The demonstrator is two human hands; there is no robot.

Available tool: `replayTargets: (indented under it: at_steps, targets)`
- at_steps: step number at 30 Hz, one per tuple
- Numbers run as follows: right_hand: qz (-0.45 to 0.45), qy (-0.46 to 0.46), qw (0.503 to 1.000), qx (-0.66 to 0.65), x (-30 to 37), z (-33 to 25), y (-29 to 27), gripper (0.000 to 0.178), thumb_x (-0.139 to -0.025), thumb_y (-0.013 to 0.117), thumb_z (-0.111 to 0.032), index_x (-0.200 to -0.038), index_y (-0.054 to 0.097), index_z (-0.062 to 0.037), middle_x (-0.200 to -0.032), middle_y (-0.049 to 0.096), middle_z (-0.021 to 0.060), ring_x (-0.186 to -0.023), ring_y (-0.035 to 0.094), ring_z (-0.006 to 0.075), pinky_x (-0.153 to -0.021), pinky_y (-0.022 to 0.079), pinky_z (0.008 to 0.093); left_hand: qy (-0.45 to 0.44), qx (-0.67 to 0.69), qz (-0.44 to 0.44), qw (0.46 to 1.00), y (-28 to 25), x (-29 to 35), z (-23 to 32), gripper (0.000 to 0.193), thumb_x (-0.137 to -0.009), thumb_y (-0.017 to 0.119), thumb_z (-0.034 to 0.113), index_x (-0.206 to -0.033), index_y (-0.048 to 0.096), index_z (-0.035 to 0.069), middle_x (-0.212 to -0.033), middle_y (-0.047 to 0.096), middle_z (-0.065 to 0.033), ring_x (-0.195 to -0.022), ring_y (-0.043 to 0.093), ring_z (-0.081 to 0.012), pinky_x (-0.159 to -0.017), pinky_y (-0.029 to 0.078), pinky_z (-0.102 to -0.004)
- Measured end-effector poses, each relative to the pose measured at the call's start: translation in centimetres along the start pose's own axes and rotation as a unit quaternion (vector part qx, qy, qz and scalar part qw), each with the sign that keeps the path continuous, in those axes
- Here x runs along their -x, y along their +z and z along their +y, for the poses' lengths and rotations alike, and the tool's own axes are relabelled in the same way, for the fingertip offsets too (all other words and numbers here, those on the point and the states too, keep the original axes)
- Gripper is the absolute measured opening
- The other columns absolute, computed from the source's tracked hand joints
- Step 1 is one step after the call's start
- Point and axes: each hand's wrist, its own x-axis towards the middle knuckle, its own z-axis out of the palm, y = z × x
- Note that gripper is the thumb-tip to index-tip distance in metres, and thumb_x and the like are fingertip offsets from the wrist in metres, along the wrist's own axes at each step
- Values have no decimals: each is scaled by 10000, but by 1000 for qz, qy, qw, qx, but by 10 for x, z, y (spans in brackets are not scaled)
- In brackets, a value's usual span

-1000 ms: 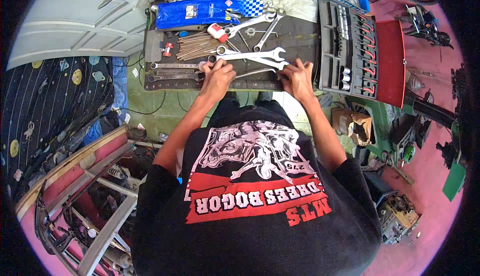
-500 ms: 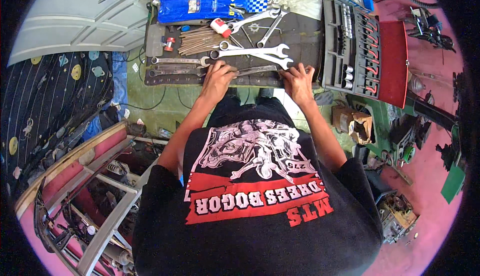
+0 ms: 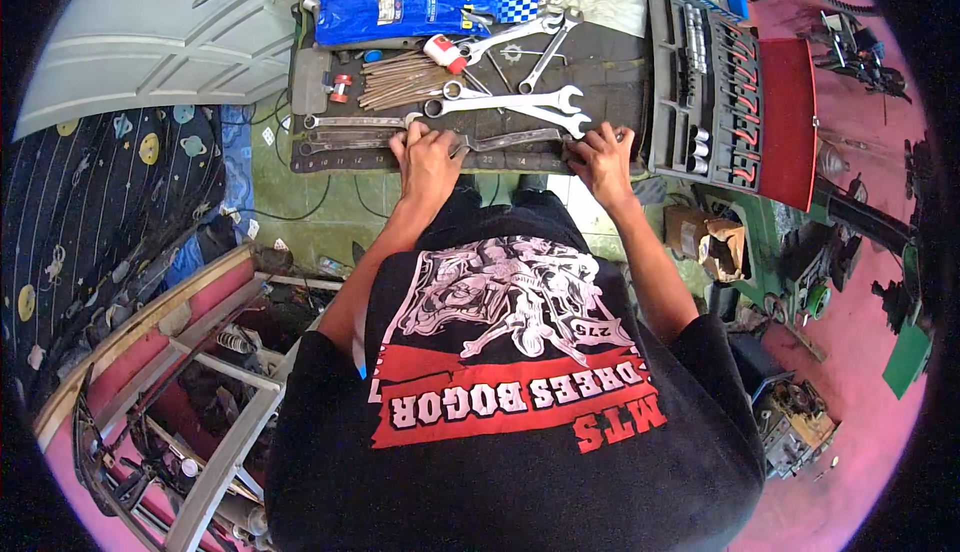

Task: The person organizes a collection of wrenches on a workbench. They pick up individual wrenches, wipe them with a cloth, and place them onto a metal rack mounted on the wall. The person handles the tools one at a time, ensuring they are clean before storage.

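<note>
At the near edge of a dark work mat (image 3: 612,70), my left hand (image 3: 428,162) has its fingers curled down over the row of wrenches. My right hand (image 3: 605,164) is bent the same way at the mat's near right corner. What the fingertips press on or grip is hidden under both hands. A worn dark wrench (image 3: 515,139) lies between the hands. Left of my left hand are a combination wrench (image 3: 355,122) and a darker wrench (image 3: 350,140). Just beyond the hands lies a large shiny combination wrench (image 3: 500,102), crossing over another wrench.
Brown rods (image 3: 400,82), a white-and-red bottle (image 3: 445,54) and a blue plastic packet (image 3: 400,14) lie farther back. An open socket set case (image 3: 675,72) with a red lid (image 3: 787,122) stands at the right. A metal frame (image 3: 225,432) is at the lower left.
My left hand has shifted slightly left, showing more of the worn wrench's left end. My right hand has barely moved. The mat and tools look almost the same.
</note>
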Motion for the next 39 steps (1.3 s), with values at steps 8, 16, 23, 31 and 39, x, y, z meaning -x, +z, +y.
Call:
replayTargets:
  at_steps: [8, 16, 23, 31, 39]
  targets:
    - [16, 20, 1000, 16, -1, -9, 6, 266, -735, 796, -215, -992, 764, -153, -883, 618, 12, -1015, 552, 248, -890, 355, 505, 23, 67, 48, 996, -7, 1, -15, 172, -750, 830, 236, -873, 779, 127, -891, 727, -20, -1129, 590, -220, -964, 309, -459]
    - [27, 46, 998, 20, -23, -37, 39, 235, -759, 776, -193, -994, 770, -183, -891, 628, 4, -1054, 564, 243, -943, 353, 563, 39, 116, 113, 986, -1, 5, -58, 214, -702, 893, 176, -866, 786, 89, -893, 733, -40, -1048, 651, -262, -901, 456, -406]
    - [-14, 90, 996, 20, -23, -47, 40, 198, -843, 740, -193, -1037, 781, -185, -918, 652, 24, -1075, 571, 266, -981, 350, 595, 96, 181, 64, 977, -1, 1, -84, 249, -701, 898, 124, -893, 754, 57, -906, 715, -79, -974, 630, -291, -862, 520, -402]
    - [-31, 87, 995, -37, -43, -65, 21, 289, -762, 783, -178, -1050, 768, -173, -973, 676, 13, -1080, 568, 256, -964, 371, 531, 141, 228, 24, 963, -8, -12, -93, 237, -728, 876, 98, -899, 724, 35, -913, 684, -96, -941, 609, -302, -837, 521, -401]
    - [-45, 15, 996, -79, -99, -126, 63, 309, -798, 747, -158, -1107, 737, -167, -996, 689, -7, -1081, 568, 242, -939, 365, 527, 126, 221, 35, 967, -11, -15, -98, 232, -708, 884, 121, -864, 730, 47, -893, 663, -92, -933, 601, -304, -827, 517, -403]
